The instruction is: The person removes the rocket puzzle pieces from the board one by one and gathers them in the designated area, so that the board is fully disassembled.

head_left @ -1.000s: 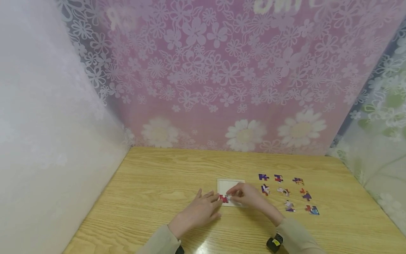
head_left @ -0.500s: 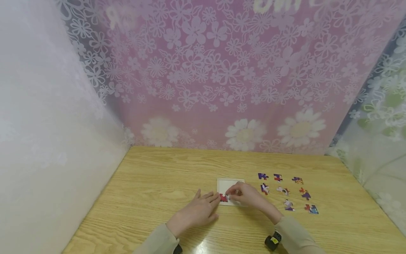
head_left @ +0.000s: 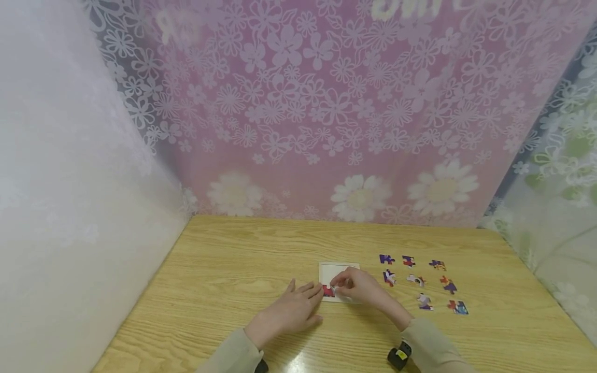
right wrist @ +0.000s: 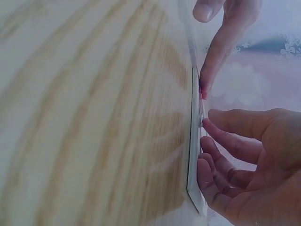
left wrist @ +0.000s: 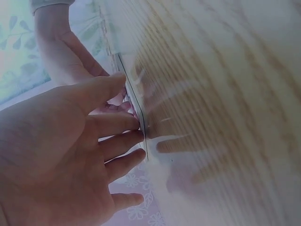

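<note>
A white square puzzle tray [head_left: 330, 271] lies on the table, with a red jigsaw piece [head_left: 328, 291] in its near left corner. My left hand [head_left: 290, 312] reaches in from the left with fingers extended, fingertips on the tray's left border and the edge of the red piece. In the left wrist view its fingers spread along the tray's edge. My right hand [head_left: 363, 287] bends over the tray and pinches a small pale jigsaw piece [head_left: 333, 290] between thumb and index finger, right beside the red one. Its fingers hide most of this piece. The right wrist view shows the tray [right wrist: 193, 155] edge-on.
To the right of the tray, several loose jigsaw pieces lie spread out, among them a purple one [head_left: 386, 259], a white one [head_left: 416, 280] and a red and blue one [head_left: 458, 307]. A flowered pink curtain [head_left: 298, 129] hangs behind the wooden table [head_left: 224, 259].
Both hands stay almost in place. My right hand has shifted very slightly left toward the red piece, still pinching the pale one; the loose pieces have not moved.
</note>
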The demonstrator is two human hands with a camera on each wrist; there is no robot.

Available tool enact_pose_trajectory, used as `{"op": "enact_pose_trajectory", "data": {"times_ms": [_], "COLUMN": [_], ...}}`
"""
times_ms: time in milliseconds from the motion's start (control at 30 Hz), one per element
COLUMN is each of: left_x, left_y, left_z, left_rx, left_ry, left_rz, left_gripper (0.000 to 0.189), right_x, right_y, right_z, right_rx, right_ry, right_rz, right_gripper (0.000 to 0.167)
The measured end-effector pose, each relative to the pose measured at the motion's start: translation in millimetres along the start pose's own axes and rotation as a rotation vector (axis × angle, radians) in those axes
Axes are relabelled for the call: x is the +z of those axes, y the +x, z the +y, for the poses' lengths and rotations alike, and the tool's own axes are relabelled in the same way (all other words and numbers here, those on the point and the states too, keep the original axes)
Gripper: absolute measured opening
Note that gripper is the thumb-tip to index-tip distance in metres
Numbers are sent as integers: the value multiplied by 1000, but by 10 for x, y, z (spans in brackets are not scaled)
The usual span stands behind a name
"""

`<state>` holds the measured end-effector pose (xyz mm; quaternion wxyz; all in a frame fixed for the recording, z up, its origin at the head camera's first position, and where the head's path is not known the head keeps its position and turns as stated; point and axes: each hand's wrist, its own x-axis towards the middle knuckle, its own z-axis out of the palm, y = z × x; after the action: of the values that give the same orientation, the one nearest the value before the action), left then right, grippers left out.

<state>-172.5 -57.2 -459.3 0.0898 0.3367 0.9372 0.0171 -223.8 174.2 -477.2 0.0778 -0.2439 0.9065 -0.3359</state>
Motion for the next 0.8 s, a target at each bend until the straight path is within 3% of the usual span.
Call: {"op": "enact_pose_trajectory", "data": {"times_ms": [467,800], "left_x": [23,-15], "left_y": [-80,-70], "left_z": [-37,-23], "left_rx": [30,35], "left_ry": [-11,-14], "left_rz": [42,47], "left_gripper": [60,60], "right_x": [14,34], "right_y": [16,48], "right_z": [-8,-8], "right_rx": [12,-11], "right_ry": [-12,50], "right_rz": [-2,17], "right_gripper": [12,7]}}
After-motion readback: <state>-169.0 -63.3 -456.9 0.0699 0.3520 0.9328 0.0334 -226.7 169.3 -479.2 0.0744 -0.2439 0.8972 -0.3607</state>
